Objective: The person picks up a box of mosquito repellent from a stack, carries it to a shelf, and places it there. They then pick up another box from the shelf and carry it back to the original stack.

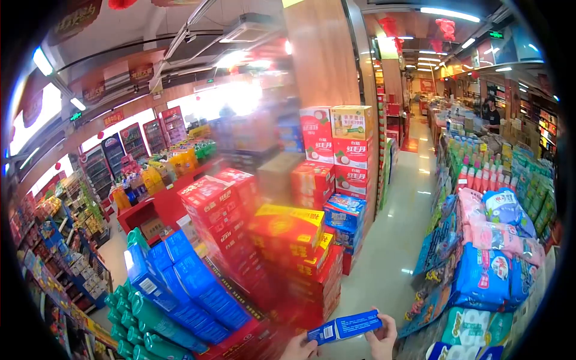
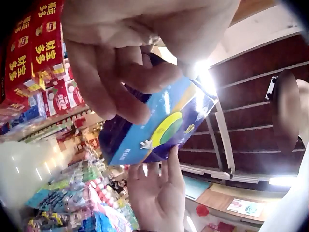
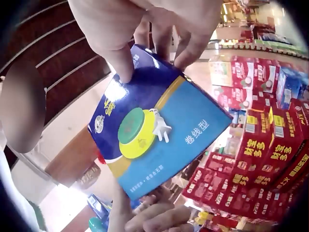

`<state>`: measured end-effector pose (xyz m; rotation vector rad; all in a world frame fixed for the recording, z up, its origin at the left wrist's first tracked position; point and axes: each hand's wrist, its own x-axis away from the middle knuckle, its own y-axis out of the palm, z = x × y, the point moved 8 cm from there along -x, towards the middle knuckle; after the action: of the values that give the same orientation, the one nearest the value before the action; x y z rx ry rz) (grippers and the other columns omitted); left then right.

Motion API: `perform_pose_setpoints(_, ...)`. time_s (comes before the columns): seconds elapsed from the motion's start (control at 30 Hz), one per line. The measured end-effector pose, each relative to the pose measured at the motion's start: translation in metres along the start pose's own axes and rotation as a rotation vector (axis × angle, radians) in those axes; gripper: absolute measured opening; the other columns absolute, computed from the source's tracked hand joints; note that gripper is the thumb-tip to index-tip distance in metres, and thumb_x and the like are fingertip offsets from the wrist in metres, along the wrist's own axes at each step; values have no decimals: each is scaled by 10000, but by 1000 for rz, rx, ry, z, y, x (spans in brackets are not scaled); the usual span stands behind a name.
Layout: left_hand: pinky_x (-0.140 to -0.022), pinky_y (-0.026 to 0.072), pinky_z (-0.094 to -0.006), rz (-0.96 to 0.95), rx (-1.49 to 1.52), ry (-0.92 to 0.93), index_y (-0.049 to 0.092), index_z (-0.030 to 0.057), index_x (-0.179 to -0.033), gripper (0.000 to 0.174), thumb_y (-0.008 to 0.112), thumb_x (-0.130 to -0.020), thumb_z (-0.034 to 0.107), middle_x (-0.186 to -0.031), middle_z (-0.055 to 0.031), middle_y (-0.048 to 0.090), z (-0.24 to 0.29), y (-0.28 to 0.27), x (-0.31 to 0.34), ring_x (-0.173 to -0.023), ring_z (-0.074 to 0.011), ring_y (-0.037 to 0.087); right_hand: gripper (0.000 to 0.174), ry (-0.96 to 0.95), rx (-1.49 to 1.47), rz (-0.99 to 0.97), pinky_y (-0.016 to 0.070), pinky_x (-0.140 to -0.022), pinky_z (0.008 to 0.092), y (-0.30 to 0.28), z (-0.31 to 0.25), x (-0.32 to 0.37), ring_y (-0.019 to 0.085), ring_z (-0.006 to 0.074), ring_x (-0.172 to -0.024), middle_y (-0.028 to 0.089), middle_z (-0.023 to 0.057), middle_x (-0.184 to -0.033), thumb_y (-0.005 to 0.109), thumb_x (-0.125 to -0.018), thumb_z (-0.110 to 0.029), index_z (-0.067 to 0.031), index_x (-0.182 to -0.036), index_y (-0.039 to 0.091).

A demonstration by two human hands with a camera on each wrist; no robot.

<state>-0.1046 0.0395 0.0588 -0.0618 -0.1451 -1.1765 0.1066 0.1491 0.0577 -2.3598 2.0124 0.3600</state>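
Low in the head view, a flat blue box [image 1: 345,327] is held level between both hands, its side with a barcode and fine print facing up. The left hand [image 1: 298,348] pinches one end. At the other end, the right hand [image 1: 382,339] grips a corner with thumb and fingers. The right wrist view shows the broad face of the box [image 3: 195,123], printed with a green and yellow round device and a white plug. In the left wrist view, the left hand's fingers [image 2: 126,82] curl against the box, and the right hand [image 2: 159,200] supports its far side.
Red drink cartons [image 1: 210,207] and yellow-topped cartons [image 1: 288,225] stand stacked ahead. Blue boxes [image 1: 192,276] and green bottles [image 1: 159,321] are at lower left. Bagged goods [image 1: 486,276] fill a display on the right, beside a shiny aisle floor [image 1: 396,210].
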Motion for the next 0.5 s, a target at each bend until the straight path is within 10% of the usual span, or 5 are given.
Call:
perform_pose_setpoints(0.1,-555,443,-244,205,15,218,624,0,-1096,246,542,-914,143,-789,-14,627,17,-8,-15,-627,-84,536,449,-42,-135,-116,454,-939,327,24,7,-42,550,199,-1073,577,97,-1169,687,-818,2,-17,-1236,523)
perform_pose_setpoints(0.4,-572,466,-300,369,-92,215,563,-21,-968,178,564,-931,153,-809,-75,609,37,-73,-21,-686,-145,567,439,-170,-197,-431,463,-926,330,135,-23,-108,545,181,-1072,577,57,-1159,658,-801,46,-35,-1216,540)
perform_pose_setpoints(0.5,-576,458,-298,-22,864,142,547,16,-999,168,531,-959,178,-759,-60,584,14,-61,-47,-706,-156,581,497,-273,-361,-537,484,-919,348,178,-34,-128,574,229,-1081,510,195,-1290,727,-793,-80,-52,-1216,467)
